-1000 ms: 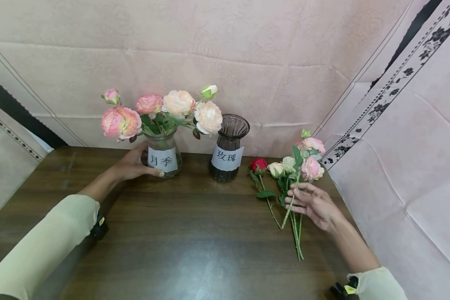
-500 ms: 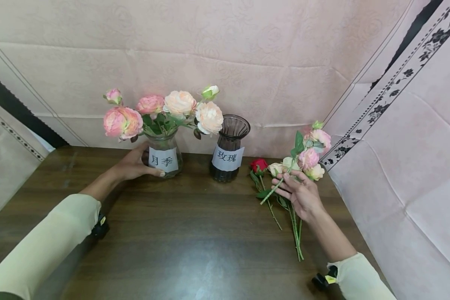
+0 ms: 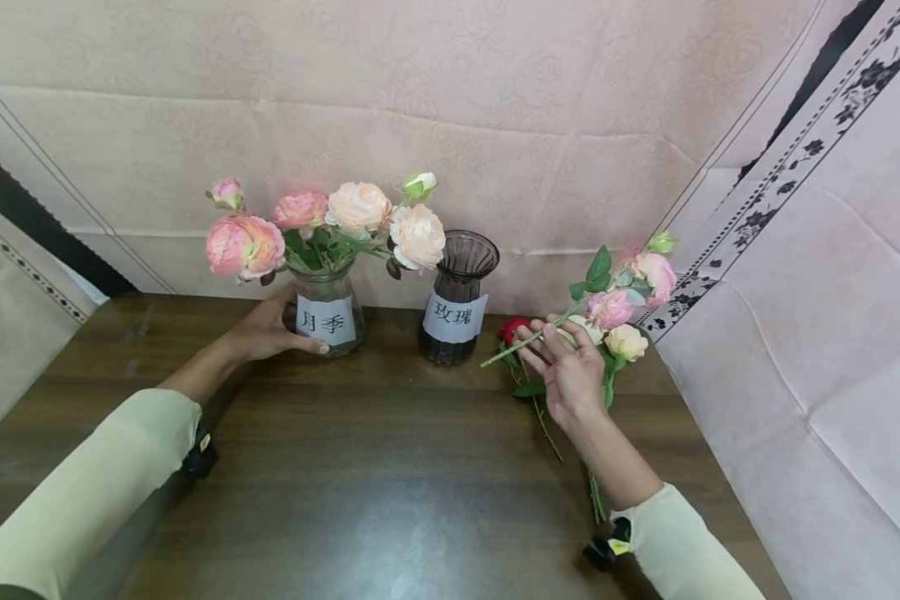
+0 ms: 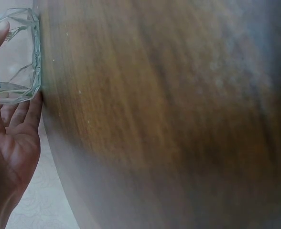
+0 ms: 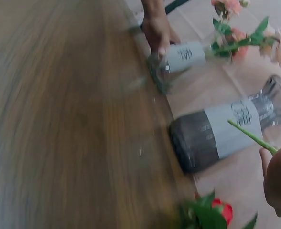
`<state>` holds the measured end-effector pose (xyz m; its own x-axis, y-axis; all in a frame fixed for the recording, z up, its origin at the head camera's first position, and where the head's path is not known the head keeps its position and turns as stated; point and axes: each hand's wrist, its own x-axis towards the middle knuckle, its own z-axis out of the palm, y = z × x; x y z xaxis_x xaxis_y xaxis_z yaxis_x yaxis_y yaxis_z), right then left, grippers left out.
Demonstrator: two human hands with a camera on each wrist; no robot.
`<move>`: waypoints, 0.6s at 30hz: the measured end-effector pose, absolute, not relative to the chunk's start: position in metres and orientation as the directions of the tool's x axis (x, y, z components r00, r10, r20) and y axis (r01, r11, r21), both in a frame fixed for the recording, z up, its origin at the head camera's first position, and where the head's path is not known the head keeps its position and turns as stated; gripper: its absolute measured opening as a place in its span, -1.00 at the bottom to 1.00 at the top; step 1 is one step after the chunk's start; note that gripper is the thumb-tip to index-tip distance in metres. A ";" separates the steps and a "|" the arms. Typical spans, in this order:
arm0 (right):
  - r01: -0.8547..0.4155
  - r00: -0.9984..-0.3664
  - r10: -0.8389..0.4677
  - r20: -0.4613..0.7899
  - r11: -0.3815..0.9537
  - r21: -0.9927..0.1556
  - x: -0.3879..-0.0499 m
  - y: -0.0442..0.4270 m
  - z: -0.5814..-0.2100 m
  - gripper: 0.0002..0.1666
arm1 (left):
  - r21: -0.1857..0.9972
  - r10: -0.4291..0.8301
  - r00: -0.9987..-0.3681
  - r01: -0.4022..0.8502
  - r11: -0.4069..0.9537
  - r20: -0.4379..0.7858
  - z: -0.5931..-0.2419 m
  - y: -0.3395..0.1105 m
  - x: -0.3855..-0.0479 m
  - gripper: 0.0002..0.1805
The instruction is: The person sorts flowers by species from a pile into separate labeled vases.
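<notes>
Leftward comes the right hand (image 3: 564,371), pinching the pink flower (image 3: 609,308), whose stem (image 3: 498,358) tips more toward the dark vase (image 3: 462,287). So the flower seems off the worktop (image 3: 390,458), but in no vase yet. Both arms (image 3: 611,454) reach forward; the left hand (image 3: 270,329) hugs the clear vase (image 3: 328,289). One red flower (image 3: 512,328) and one cream flower (image 3: 627,342) lie near.

Your left hand (image 3: 273,335) gripped the clear vase (image 3: 327,322), which stood upright at eleven o'clock on the worktop (image 3: 345,483), with pink and peach blooms (image 3: 246,246) in it. The dark vase (image 3: 457,289) stood upright at twelve. At two o'clock your right hand (image 3: 566,371) pinched a pink flower (image 3: 610,308) by its stem, bare end toward eight. A red rose (image 3: 514,327) lay at that hand's ten o'clock, a cream flower (image 3: 627,342) at its two.
</notes>
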<state>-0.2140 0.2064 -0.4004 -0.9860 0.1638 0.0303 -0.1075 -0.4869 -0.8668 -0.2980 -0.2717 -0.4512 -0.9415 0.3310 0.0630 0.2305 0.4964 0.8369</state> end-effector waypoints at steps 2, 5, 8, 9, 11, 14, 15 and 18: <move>-0.138 -0.980 0.193 0.042 -0.514 -0.847 -0.214 0.196 -0.399 -0.88 | 0.835 0.332 -0.941 0.232 0.498 0.063 -0.452 -0.272 -0.298 0.17; -0.169 -0.975 0.212 0.063 -0.530 -0.831 -0.214 0.182 -0.397 -0.86 | 0.837 0.330 -0.942 0.230 0.496 0.064 -0.452 -0.272 -0.299 0.16; -0.188 -0.972 0.223 0.076 -0.543 -0.819 -0.213 0.167 -0.395 -0.84 | 0.837 0.330 -0.942 0.232 0.496 0.065 -0.453 -0.273 -0.300 0.17; -0.195 -0.971 0.224 0.081 -0.547 -0.814 -0.213 0.162 -0.394 -0.84 | 0.838 0.329 -0.942 0.231 0.495 0.065 -0.453 -0.273 -0.300 0.16; -0.211 -0.969 0.227 0.097 -0.558 -0.803 -0.211 0.152 -0.392 -0.82 | 0.840 0.326 -0.943 0.229 0.492 0.066 -0.454 -0.274 -0.300 0.16; -0.231 -0.966 0.230 0.119 -0.561 -0.795 -0.209 0.138 -0.389 -0.86 | 0.843 0.325 -0.943 0.227 0.488 0.066 -0.454 -0.274 -0.300 0.17; -0.238 -0.965 0.229 0.128 -0.562 -0.792 -0.208 0.134 -0.388 -0.86 | 0.842 0.326 -0.943 0.227 0.489 0.065 -0.454 -0.274 -0.300 0.17; -0.260 -0.961 0.227 0.157 -0.562 -0.785 -0.206 0.122 -0.387 -0.87 | 0.838 0.329 -0.942 0.231 0.494 0.065 -0.455 -0.274 -0.299 0.19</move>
<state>-0.2056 0.1220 -0.3871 -0.9613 0.2265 0.1565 -0.2603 -0.5620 -0.7851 -0.2993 -0.2736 -0.4546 -0.9422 0.3287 0.0654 0.2306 0.4942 0.8382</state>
